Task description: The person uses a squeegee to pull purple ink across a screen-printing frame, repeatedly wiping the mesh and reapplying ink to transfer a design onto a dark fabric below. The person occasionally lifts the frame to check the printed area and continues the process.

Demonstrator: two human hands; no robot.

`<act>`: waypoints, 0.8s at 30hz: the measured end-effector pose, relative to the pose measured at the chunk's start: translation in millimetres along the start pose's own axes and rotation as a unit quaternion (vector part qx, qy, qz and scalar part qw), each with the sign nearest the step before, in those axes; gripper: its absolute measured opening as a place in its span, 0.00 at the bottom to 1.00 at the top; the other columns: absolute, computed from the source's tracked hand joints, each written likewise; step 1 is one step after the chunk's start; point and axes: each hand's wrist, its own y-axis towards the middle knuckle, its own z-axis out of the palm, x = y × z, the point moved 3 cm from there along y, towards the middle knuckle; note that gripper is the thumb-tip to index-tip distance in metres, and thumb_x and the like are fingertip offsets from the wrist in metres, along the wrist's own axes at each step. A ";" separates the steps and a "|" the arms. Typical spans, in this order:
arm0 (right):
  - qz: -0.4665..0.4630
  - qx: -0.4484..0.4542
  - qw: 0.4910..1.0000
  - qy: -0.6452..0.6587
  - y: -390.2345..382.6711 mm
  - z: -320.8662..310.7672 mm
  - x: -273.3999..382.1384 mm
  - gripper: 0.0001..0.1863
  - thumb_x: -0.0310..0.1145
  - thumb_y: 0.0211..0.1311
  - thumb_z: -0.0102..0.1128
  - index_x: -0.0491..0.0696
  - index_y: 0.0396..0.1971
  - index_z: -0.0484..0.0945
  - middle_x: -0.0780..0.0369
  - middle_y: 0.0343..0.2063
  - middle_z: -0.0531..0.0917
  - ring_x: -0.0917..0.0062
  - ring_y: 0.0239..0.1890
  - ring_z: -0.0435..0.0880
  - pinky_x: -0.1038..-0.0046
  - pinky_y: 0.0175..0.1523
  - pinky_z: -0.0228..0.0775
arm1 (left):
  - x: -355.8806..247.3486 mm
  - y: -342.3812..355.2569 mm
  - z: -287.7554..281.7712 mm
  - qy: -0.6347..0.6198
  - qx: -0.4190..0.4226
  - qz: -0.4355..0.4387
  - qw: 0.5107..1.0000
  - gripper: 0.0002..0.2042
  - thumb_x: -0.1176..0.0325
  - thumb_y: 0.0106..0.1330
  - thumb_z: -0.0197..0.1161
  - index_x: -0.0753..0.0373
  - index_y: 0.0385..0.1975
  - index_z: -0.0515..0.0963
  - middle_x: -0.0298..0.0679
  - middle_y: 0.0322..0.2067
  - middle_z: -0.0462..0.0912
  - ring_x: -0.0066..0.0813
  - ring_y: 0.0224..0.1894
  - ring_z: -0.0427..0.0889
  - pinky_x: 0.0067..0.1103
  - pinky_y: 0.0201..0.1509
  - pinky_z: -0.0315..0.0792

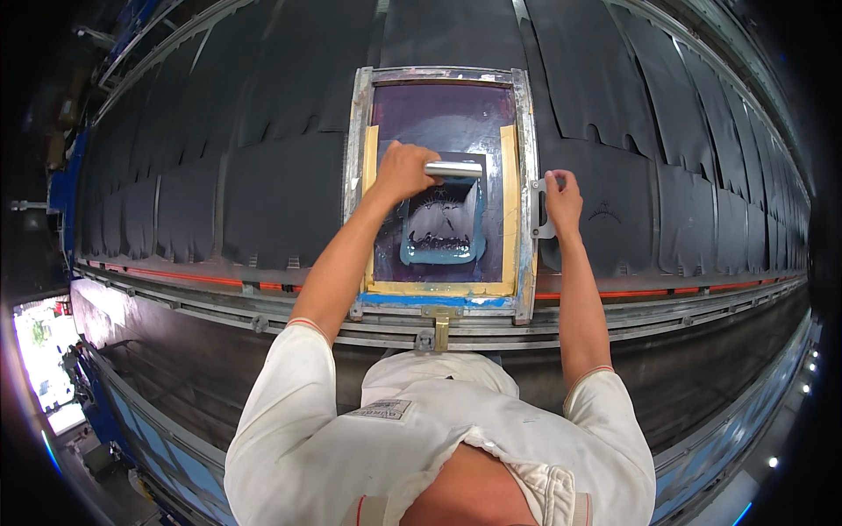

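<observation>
Left hand (402,171) on metal squeegee bar (453,169), framed mesh screen (524,131).

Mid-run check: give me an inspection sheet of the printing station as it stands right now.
Surface: long table covered with rows of dark fabric pieces.
Job's things: metal-framed screen lies flat on the table; pale ink pooled on its mesh; yellow tape along the inner edges.
Clutter: nothing seen.
Grippers: left hand grips the squeegee on the mesh; right hand holds the side handle of the frame.
Cables: nothing seen.
Surroundings: metal rails along the table's near edge; bright opening at lower left.
</observation>
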 end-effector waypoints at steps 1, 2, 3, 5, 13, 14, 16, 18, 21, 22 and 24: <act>-0.005 -0.001 1.000 0.014 -1.7 2.5 -7.3 0.17 0.45 0.69 0.61 0.47 0.45 0.84 0.53 0.33 0.88 0.58 0.39 0.86 0.62 0.48 0.75 | 0.3 5.0 1.6 -0.021 0.016 -0.008 1.000 0.13 0.63 0.49 0.78 0.56 0.34 0.87 0.38 0.31 0.88 0.44 0.37 0.84 0.36 0.46 0.73; -0.011 -0.002 1.000 0.027 -1.4 8.4 -13.6 0.17 0.45 0.69 0.61 0.47 0.44 0.84 0.53 0.32 0.87 0.59 0.38 0.86 0.62 0.47 0.75 | 0.6 9.2 -0.2 -0.009 0.059 -0.044 0.997 0.14 0.61 0.50 0.78 0.57 0.35 0.88 0.38 0.34 0.89 0.45 0.37 0.84 0.35 0.46 0.76; -0.018 -0.002 0.999 0.041 -0.1 14.2 -19.0 0.17 0.46 0.69 0.61 0.47 0.42 0.85 0.53 0.31 0.87 0.59 0.37 0.87 0.63 0.46 0.75 | -1.3 5.2 5.0 -0.014 0.045 -0.028 0.998 0.14 0.62 0.50 0.78 0.57 0.35 0.88 0.37 0.35 0.89 0.45 0.38 0.84 0.35 0.46 0.75; 0.049 0.024 0.996 0.065 7.5 13.8 -33.1 0.18 0.46 0.67 0.63 0.46 0.42 0.85 0.52 0.33 0.87 0.60 0.38 0.87 0.64 0.47 0.75 | -7.0 -12.0 10.5 -0.021 0.009 -0.002 1.000 0.13 0.62 0.50 0.78 0.56 0.36 0.88 0.37 0.37 0.89 0.45 0.39 0.83 0.36 0.45 0.75; 0.013 0.010 0.993 0.117 -2.6 -20.5 40.6 0.14 0.40 0.67 0.65 0.44 0.41 0.86 0.65 0.22 0.82 0.83 0.24 0.77 0.72 0.32 0.68 | -90.5 -164.5 28.0 -0.003 -0.056 0.040 0.998 0.26 0.75 0.43 0.73 0.54 0.48 0.84 0.29 0.50 0.86 0.33 0.42 0.79 0.31 0.48 0.66; 0.015 0.019 0.990 0.140 -9.1 -14.9 45.5 0.14 0.39 0.67 0.65 0.44 0.41 0.86 0.65 0.21 0.81 0.85 0.24 0.76 0.73 0.31 0.66 | -84.1 -168.9 21.0 0.006 -0.072 0.034 0.997 0.25 0.75 0.43 0.74 0.55 0.47 0.83 0.29 0.50 0.86 0.32 0.42 0.78 0.31 0.48 0.66; -0.016 0.017 0.988 0.152 -3.6 -7.2 15.5 0.14 0.39 0.68 0.65 0.43 0.41 0.85 0.66 0.21 0.80 0.85 0.23 0.75 0.74 0.30 0.65 | -90.8 -163.9 31.7 0.023 -0.110 0.007 0.994 0.24 0.74 0.44 0.76 0.56 0.46 0.83 0.29 0.49 0.85 0.31 0.42 0.78 0.31 0.49 0.66; -0.022 0.018 0.982 0.189 -5.9 9.4 -7.5 0.13 0.39 0.68 0.65 0.43 0.41 0.85 0.66 0.21 0.80 0.84 0.23 0.74 0.73 0.31 0.66 | -98.1 -159.1 20.3 0.052 -0.120 -0.014 0.991 0.22 0.74 0.46 0.74 0.55 0.46 0.84 0.29 0.47 0.87 0.32 0.42 0.79 0.30 0.49 0.66; -0.082 -0.019 0.973 0.215 -7.9 21.4 -18.2 0.13 0.39 0.68 0.65 0.43 0.40 0.85 0.65 0.23 0.82 0.83 0.24 0.75 0.71 0.33 0.68 | -113.0 -167.4 11.7 0.083 -0.128 -0.026 0.988 0.20 0.73 0.48 0.72 0.55 0.45 0.84 0.29 0.45 0.87 0.32 0.41 0.79 0.30 0.50 0.67; -0.073 -0.003 0.974 0.214 -11.8 26.7 -17.3 0.13 0.39 0.68 0.65 0.44 0.40 0.85 0.65 0.23 0.83 0.82 0.25 0.76 0.71 0.34 0.68 | -116.3 -178.2 6.9 0.091 -0.120 -0.028 0.988 0.20 0.73 0.48 0.73 0.55 0.45 0.84 0.29 0.44 0.86 0.32 0.42 0.78 0.30 0.50 0.66; -0.067 0.021 0.978 0.196 -5.3 30.2 -30.2 0.13 0.39 0.68 0.65 0.44 0.40 0.85 0.64 0.25 0.84 0.81 0.26 0.77 0.70 0.35 0.70 | -119.1 -196.9 30.2 0.104 -0.110 -0.025 0.988 0.20 0.72 0.49 0.73 0.55 0.45 0.84 0.29 0.44 0.86 0.31 0.42 0.78 0.30 0.51 0.66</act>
